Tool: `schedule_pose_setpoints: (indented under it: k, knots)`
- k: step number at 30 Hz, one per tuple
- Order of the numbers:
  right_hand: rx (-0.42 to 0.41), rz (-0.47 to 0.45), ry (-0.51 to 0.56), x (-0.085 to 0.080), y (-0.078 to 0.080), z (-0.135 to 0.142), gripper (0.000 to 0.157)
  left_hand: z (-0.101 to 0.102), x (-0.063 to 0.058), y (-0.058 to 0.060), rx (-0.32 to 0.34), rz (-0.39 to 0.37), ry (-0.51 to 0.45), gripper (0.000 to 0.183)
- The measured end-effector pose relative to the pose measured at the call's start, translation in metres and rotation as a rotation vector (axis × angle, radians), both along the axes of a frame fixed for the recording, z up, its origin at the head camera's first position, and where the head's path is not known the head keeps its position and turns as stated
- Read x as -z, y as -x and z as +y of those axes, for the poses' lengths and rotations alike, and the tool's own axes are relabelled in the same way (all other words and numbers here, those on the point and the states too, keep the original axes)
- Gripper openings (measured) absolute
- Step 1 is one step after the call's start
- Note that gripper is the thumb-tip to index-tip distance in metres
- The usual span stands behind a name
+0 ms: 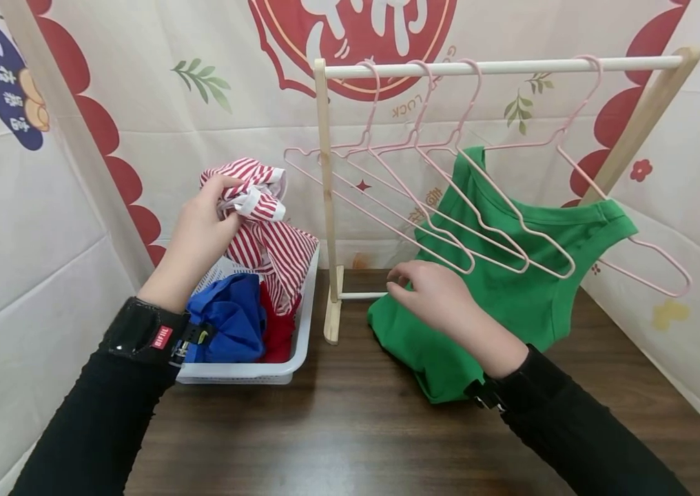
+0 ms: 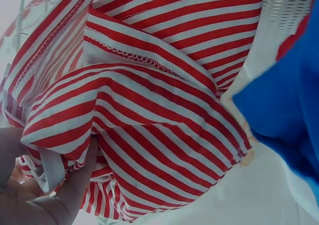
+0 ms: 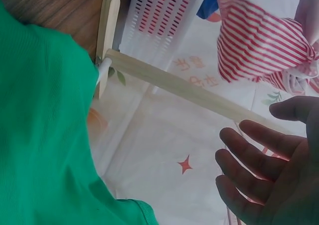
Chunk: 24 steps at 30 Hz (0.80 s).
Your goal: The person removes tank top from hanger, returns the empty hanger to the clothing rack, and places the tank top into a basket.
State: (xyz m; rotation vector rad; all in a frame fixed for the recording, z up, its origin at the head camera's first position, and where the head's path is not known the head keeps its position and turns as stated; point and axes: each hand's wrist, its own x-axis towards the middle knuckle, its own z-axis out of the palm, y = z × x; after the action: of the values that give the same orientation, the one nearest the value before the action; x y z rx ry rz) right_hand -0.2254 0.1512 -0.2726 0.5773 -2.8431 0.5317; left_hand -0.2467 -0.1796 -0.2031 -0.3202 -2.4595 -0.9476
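Note:
My left hand point(image 1: 201, 219) pinches a crumpled red-and-white striped garment point(image 1: 272, 251) and holds it up over the basket, its lower part hanging down inside. The left wrist view shows the thumb and fingers gathered in the striped cloth point(image 2: 154, 120), with a stitched seam facing out. My right hand point(image 1: 435, 297) holds nothing; its fingers are loosely bent in the right wrist view, in front of the rack. Behind that hand, a green sleeveless top point(image 1: 511, 289) hangs from a pink hanger point(image 1: 650, 265), its lower part resting on the table.
The white plastic basket point(image 1: 244, 372) holds a blue garment point(image 1: 229, 320) and a red garment point(image 1: 277, 331). Right of it stands a wooden rack with a white rail point(image 1: 511, 67). Several bare pink hangers point(image 1: 412, 193) hang at its left. Printed cloth walls surround the brown table point(image 1: 350, 427).

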Motion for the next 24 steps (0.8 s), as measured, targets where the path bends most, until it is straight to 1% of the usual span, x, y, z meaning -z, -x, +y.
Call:
schedule_pose_setpoints:
  k: [5, 11, 14, 18, 21, 24]
  knots:
    - [0.014, -0.036, -0.007, -0.001, 0.006, -0.001, 0.026, -0.007, 0.003, 0.015, -0.026, -0.055, 0.044, 0.042]
    - [0.026, -0.063, -0.023, 0.002, 0.017, -0.005, 0.028, -0.019, 0.015, 0.031, -0.025, -0.134, 0.079, 0.041]
    - [0.026, -0.069, -0.029, 0.004, 0.021, -0.007, 0.028, -0.024, 0.021, 0.037, -0.028, -0.182, 0.089, 0.042]
    - [0.028, -0.091, -0.04, 0.006, 0.023, -0.008, 0.028, -0.027, 0.026, 0.044, -0.029, -0.239, 0.113, 0.043]
    - [0.032, -0.104, -0.048, 0.007, 0.023, -0.008, 0.029, -0.03, 0.027, 0.049, -0.023, -0.276, 0.149, 0.045]
    - [0.033, -0.103, -0.053, 0.008, 0.023, -0.008, 0.029, -0.035, 0.029, 0.053, -0.012, -0.313, 0.207, 0.047]
